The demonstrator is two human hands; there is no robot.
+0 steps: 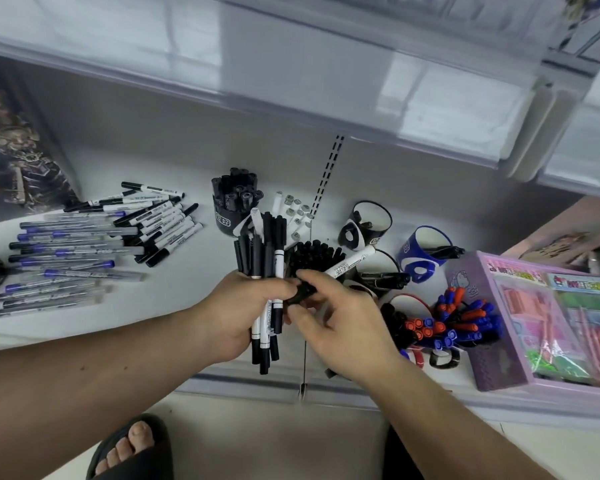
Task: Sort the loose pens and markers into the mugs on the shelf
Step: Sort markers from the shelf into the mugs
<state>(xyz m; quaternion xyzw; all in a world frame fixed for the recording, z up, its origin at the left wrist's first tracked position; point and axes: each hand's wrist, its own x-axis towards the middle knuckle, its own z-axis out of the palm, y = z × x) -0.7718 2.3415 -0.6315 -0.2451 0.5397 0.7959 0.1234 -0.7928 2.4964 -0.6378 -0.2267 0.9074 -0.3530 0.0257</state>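
The left hand (236,317) grips a thick bundle of pens (265,271) upright above the front edge of the white shelf (174,303); most are black, a few have white barrels with black caps and printed lettering. The right hand (340,327) pinches a short black marker (302,294) just beside the bundle, fingers curled round it. On the shelf behind stand a black mug (234,206) packed with black markers, a blue mug (421,252) and a mug of red and blue markers (451,323). To the left lie loose pens (84,244), blue-capped and black-capped, in rough rows.
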